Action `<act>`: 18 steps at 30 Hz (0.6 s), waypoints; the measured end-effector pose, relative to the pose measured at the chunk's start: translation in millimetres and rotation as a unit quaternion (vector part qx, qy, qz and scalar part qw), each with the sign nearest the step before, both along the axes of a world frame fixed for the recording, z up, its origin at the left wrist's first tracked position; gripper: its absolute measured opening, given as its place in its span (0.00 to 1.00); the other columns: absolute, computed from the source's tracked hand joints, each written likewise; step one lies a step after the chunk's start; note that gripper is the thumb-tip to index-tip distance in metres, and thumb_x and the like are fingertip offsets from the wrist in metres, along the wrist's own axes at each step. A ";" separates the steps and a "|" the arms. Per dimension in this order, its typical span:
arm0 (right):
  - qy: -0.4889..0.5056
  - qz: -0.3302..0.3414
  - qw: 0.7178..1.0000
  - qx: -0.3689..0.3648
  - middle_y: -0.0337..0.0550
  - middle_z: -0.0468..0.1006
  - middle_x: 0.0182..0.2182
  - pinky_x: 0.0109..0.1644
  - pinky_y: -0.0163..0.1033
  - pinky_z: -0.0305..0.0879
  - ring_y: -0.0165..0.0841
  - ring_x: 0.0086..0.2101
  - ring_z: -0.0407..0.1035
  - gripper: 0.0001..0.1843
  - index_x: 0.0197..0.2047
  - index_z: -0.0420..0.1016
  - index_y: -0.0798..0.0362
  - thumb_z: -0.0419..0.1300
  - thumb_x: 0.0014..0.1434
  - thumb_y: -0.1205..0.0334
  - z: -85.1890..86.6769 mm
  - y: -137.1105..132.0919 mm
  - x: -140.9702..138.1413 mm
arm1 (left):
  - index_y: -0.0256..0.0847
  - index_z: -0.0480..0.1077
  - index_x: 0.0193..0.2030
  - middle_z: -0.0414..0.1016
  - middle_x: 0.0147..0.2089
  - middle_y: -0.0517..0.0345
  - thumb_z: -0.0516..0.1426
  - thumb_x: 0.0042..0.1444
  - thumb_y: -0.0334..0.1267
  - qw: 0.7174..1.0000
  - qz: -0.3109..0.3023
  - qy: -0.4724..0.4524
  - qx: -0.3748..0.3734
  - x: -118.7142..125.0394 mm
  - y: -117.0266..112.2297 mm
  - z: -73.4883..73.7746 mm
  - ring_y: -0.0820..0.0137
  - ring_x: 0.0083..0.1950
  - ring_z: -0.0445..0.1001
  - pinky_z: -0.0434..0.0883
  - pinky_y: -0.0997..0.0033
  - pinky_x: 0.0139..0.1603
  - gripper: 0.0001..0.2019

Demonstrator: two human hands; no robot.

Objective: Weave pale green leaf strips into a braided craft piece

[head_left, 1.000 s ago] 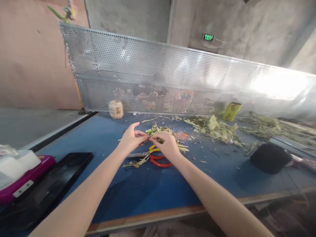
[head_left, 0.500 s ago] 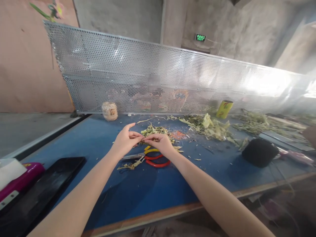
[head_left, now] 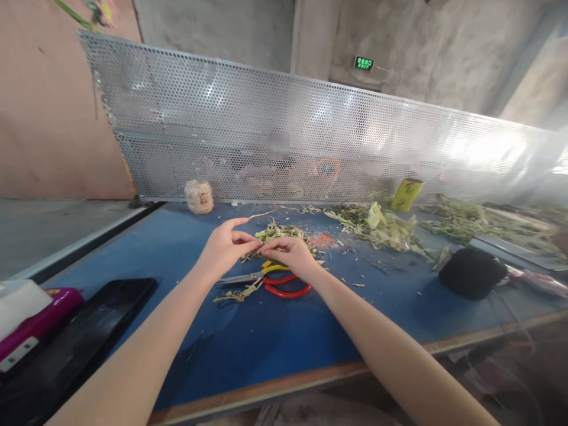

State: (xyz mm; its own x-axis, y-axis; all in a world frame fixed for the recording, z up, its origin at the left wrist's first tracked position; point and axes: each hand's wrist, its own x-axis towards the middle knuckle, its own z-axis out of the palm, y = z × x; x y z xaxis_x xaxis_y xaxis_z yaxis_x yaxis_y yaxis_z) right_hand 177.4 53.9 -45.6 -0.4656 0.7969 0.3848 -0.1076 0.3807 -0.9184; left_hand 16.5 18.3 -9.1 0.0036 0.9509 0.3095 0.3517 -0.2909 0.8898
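My left hand (head_left: 228, 247) and my right hand (head_left: 290, 251) meet above the blue table, thumb and fingertips pinched together. Whatever lies between the fingertips is too small to make out. Just beyond the fingers is a heap of shredded, pale green dried plant strips (head_left: 284, 232). Below my hands lies a pair of scissors (head_left: 288, 291) with red and yellow handles, blades pointing left; my right hand covers part of the handles. A knotted, straw-coloured strand (head_left: 237, 294) rests by the blades.
A wrapped roll (head_left: 199, 196) and a yellow-green can (head_left: 406, 194) stand by the perforated metal screen (head_left: 248, 130). Dried husks (head_left: 390, 228) spread at right, near a black rounded object (head_left: 471, 273). A dark phone-like slab (head_left: 119, 302) and purple box (head_left: 62, 302) lie left.
The view has shifted slightly. My hands stay together in nearly the same place, with the right fingers a little more bent over the left fingertips. The scissors have not visibly moved on the table.
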 end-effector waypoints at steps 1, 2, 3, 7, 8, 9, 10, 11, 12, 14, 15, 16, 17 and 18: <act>0.008 0.007 1.000 -0.007 0.38 0.77 0.30 0.45 0.38 0.66 0.29 0.34 0.71 0.07 0.28 0.76 0.52 0.63 0.42 0.60 0.2 -0.2 0.2 | 0.34 0.59 0.54 0.77 0.31 0.52 0.61 0.40 0.40 1.000 -0.005 -0.003 0.001 0.1 0.2 -0.3 0.64 0.34 0.75 0.69 0.65 0.36 0.32; 0.018 0.015 1.000 -0.015 0.38 0.77 0.29 0.45 0.37 0.66 0.29 0.34 0.71 0.07 0.27 0.76 0.52 0.63 0.42 0.60 0.5 -0.3 0.3 | 0.34 0.59 0.53 0.77 0.31 0.51 0.60 0.40 0.40 1.000 -0.011 -0.006 0.001 0.4 0.1 -0.4 0.64 0.34 0.75 0.69 0.65 0.36 0.31; 0.027 0.022 0.999 -0.023 0.37 0.77 0.29 0.45 0.37 0.66 0.28 0.33 0.71 0.07 0.27 0.75 0.52 0.63 0.42 0.60 1.0 -0.4 0.5 | 0.35 0.59 0.53 0.77 0.31 0.52 0.60 0.41 0.39 1.000 -0.016 -0.007 0.003 1.0 -0.2 -0.2 0.64 0.34 0.75 0.69 0.65 0.36 0.31; 0.042 0.027 0.998 -0.043 0.37 0.77 0.28 0.44 0.36 0.67 0.27 0.32 0.71 0.07 0.27 0.73 0.53 0.63 0.42 0.61 4.2 -0.9 2.2 | 0.36 0.58 0.54 0.77 0.32 0.52 0.59 0.42 0.38 0.999 -0.031 0.004 0.035 4.3 -5.2 4.7 0.66 0.33 0.74 0.69 0.65 0.36 0.30; 0.041 0.022 0.998 -0.044 0.37 0.77 0.28 0.44 0.36 0.67 0.27 0.31 0.71 0.07 0.27 0.73 0.54 0.63 0.42 0.61 5.3 -1.1 3.0 | 0.37 0.57 0.54 0.77 0.32 0.53 0.59 0.43 0.38 0.998 -0.032 0.009 0.045 5.0 -7.0 6.8 0.66 0.33 0.74 0.68 0.66 0.36 0.30; 0.041 0.017 0.998 -0.047 0.37 0.77 0.27 0.43 0.36 0.67 0.27 0.31 0.72 0.08 0.28 0.72 0.54 0.63 0.42 0.61 6.4 -1.4 3.8 | 0.37 0.57 0.54 0.77 0.32 0.53 0.59 0.43 0.38 0.998 -0.033 0.012 0.052 5.7 -8.9 8.9 0.67 0.33 0.74 0.68 0.66 0.36 0.30; 0.041 0.013 0.998 -0.055 0.36 0.77 0.27 0.42 0.36 0.67 0.27 0.31 0.72 0.09 0.29 0.70 0.53 0.64 0.42 0.62 7.4 -1.8 4.7 | 0.37 0.57 0.55 0.76 0.31 0.54 0.59 0.43 0.38 0.998 -0.036 0.014 0.055 6.3 -10.6 10.9 0.67 0.33 0.74 0.68 0.67 0.36 0.30; 0.042 0.010 0.997 -0.066 0.36 0.77 0.26 0.41 0.36 0.67 0.27 0.30 0.72 0.12 0.32 0.68 0.53 0.64 0.41 0.63 8.3 -2.3 5.4 | 0.38 0.57 0.55 0.76 0.31 0.54 0.59 0.43 0.38 0.998 -0.039 0.017 0.054 6.8 -12.1 12.6 0.67 0.33 0.74 0.68 0.67 0.35 0.30; 0.043 0.010 0.996 -0.079 0.35 0.76 0.25 0.40 0.36 0.67 0.27 0.29 0.72 0.16 0.34 0.66 0.52 0.65 0.40 0.64 9.2 -2.9 6.0 | 0.38 0.57 0.55 0.76 0.31 0.55 0.59 0.43 0.37 0.998 -0.043 0.020 0.051 7.2 -13.3 14.0 0.68 0.32 0.74 0.68 0.68 0.35 0.31; 0.046 0.015 0.994 -0.103 0.33 0.76 0.24 0.38 0.36 0.67 0.27 0.28 0.72 0.22 0.38 0.62 0.51 0.65 0.40 0.66 10.7 -4.1 7.0 | 0.39 0.56 0.55 0.76 0.30 0.55 0.59 0.43 0.37 0.997 -0.050 0.027 0.048 7.8 -14.9 15.7 0.68 0.32 0.74 0.68 0.68 0.35 0.30; 0.045 0.018 0.993 -0.109 0.33 0.76 0.23 0.38 0.35 0.67 0.27 0.28 0.72 0.23 0.40 0.61 0.51 0.65 0.40 0.67 11.4 -4.6 7.3 | 0.39 0.56 0.55 0.76 0.30 0.55 0.59 0.43 0.37 0.997 -0.053 0.031 0.049 7.9 -15.3 16.1 0.68 0.32 0.74 0.68 0.69 0.34 0.30; 0.043 0.021 0.993 -0.112 0.33 0.76 0.23 0.38 0.35 0.67 0.27 0.27 0.72 0.24 0.40 0.61 0.52 0.65 0.40 0.67 11.9 -4.9 7.7 | 0.40 0.56 0.56 0.76 0.30 0.55 0.59 0.43 0.37 0.996 -0.056 0.036 0.052 7.9 -15.6 16.3 0.69 0.31 0.73 0.68 0.69 0.34 0.31; 0.039 0.027 0.992 -0.113 0.33 0.76 0.23 0.38 0.34 0.67 0.26 0.27 0.72 0.24 0.41 0.61 0.52 0.65 0.40 0.68 12.3 -5.1 8.1 | 0.41 0.56 0.56 0.76 0.30 0.56 0.59 0.43 0.37 0.996 -0.063 0.043 0.052 7.6 -15.7 16.4 0.69 0.30 0.73 0.68 0.70 0.33 0.31; 0.035 0.034 0.992 -0.113 0.33 0.77 0.23 0.38 0.34 0.66 0.26 0.27 0.72 0.24 0.41 0.61 0.52 0.64 0.40 0.68 12.7 -5.1 8.5 | 0.42 0.56 0.56 0.76 0.30 0.56 0.59 0.44 0.37 0.995 -0.070 0.051 0.052 7.2 -15.7 16.3 0.70 0.29 0.73 0.67 0.70 0.32 0.31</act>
State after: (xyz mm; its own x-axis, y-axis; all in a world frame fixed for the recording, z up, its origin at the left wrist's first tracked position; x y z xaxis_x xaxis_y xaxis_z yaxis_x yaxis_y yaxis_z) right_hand 185.9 48.8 -32.9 -0.4990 0.8347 0.2330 -0.1928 0.1553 -0.9689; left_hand 23.7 2.5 7.2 0.1710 0.9020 0.3965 0.3887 -0.4315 0.8140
